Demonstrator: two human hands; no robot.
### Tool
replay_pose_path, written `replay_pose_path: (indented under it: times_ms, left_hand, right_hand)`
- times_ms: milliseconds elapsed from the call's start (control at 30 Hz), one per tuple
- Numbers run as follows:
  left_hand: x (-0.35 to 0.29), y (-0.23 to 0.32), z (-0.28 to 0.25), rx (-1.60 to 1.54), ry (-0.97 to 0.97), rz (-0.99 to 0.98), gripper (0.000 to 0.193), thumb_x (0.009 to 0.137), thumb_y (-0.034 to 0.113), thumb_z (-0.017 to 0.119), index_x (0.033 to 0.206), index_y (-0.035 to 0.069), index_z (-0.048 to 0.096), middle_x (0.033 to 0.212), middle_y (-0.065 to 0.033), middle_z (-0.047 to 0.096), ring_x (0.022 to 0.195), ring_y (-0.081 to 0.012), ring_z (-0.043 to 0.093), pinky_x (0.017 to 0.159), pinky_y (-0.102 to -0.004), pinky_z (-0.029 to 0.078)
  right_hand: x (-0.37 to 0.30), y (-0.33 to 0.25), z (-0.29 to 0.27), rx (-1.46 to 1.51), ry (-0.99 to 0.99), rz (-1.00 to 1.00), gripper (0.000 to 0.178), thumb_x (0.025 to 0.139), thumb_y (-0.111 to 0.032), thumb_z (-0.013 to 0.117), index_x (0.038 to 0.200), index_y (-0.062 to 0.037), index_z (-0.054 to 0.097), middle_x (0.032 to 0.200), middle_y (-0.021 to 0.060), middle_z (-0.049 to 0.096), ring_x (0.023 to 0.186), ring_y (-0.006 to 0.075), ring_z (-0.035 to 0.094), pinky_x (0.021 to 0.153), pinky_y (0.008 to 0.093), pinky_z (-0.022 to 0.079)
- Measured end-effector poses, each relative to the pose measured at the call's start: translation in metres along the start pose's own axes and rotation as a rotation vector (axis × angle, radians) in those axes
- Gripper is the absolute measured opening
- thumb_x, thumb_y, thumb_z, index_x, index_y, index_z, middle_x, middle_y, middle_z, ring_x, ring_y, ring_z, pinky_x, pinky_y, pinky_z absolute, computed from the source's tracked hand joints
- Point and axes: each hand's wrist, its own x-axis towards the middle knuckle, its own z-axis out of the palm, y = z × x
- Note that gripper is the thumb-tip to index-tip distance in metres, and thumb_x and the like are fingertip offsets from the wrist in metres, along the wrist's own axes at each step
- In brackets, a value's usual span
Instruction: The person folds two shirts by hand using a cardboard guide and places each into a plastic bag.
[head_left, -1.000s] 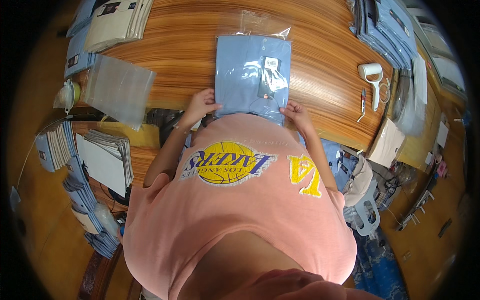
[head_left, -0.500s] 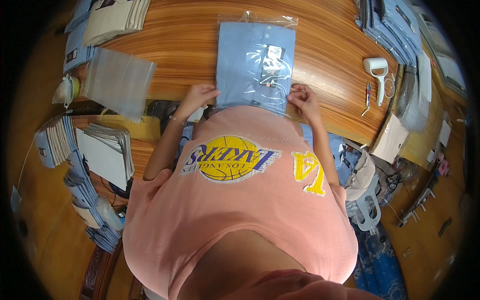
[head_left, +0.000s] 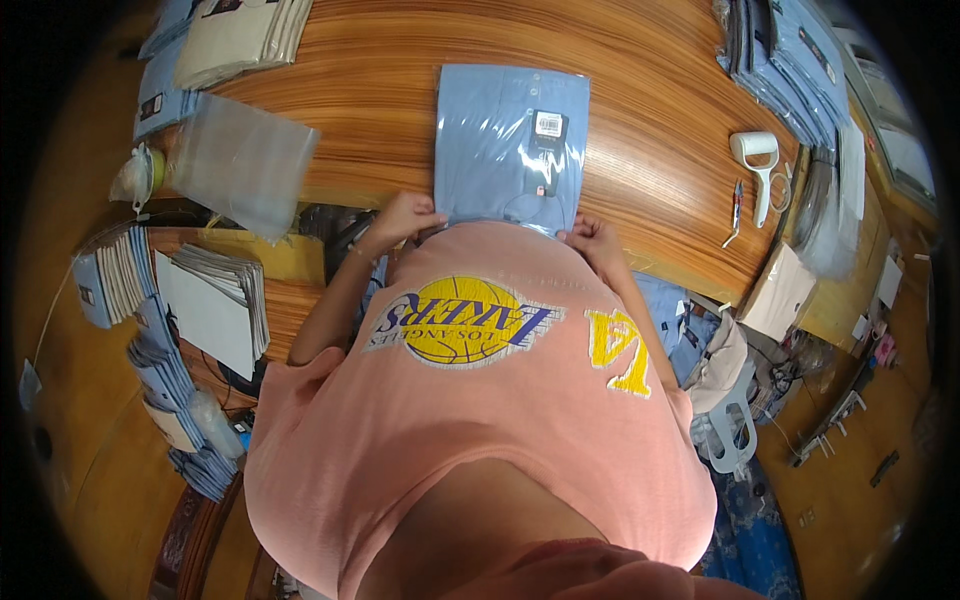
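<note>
A folded light-blue shirt (head_left: 485,150) in a clear plastic bag lies flat on the wooden table before me, with a dark tag and a white label near its right side. At its near left corner my left hand (head_left: 405,218) is closed, fingertips pinching the bag's edge. My right hand (head_left: 594,242) pinches the near right corner, its fingers curled together. The shirt's near edge is partly hidden by my pink top.
An empty clear bag (head_left: 245,165) overhangs the table's left edge. A white lint roller (head_left: 757,160) and small snips (head_left: 737,208) lie at right. Bagged shirts are stacked in the far left (head_left: 240,40) and far right (head_left: 790,70) corners. White boards (head_left: 212,312) stand at lower left.
The bagged shirt has slid nearer to me. The loose plastic flap beyond its far edge no longer sticks out. My right hand has moved nearer and inward; my left has come slightly nearer.
</note>
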Motion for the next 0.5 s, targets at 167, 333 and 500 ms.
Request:
replay_pose_path:
  times_ms: [167,333,500]
  left_hand:
    - [0.011,0.003,0.004,-0.2,0.102,0.199,0.021,0.083,0.014,0.065,0.094,-0.003,0.06,0.084,-0.0063,0.064,0.071,-0.0085,0.056,0.062,-0.0216,0.045]
    - [0.043,0.065,-0.014,-0.357,0.357,0.45,0.047,0.078,0.007,0.069,0.118,-0.003,0.045,0.097,-0.0104,0.06,0.083,-0.0136,0.058,0.065,-0.0246,0.049]
    - [0.004,0.066,0.006,0.199,0.614,0.432,0.093,0.066,0.01,0.078,0.141,0.011,0.023,0.134,-0.0195,0.032,0.105,-0.0262,0.053,0.085,-0.0364,0.047]
  right_hand:
    - [0.008,-0.027,0.003,-0.167,0.056,0.122,0.011,0.077,-0.003,0.066,0.087,0.0002,0.064,0.078,0.0039,0.064,0.067,0.009,0.056,0.058,0.0239,0.045]
    - [0.064,-0.086,-0.009,0.079,0.106,-0.203,0.026,0.082,-0.009,0.063,0.106,-0.0026,0.053,0.088,0.0058,0.062,0.076,0.0146,0.06,0.066,0.0271,0.05]
    - [0.057,-0.065,0.003,0.276,0.023,-0.15,0.043,0.079,0.005,0.061,0.118,-0.0012,0.043,0.09,0.0095,0.062,0.076,0.0189,0.063,0.068,0.0291,0.054]
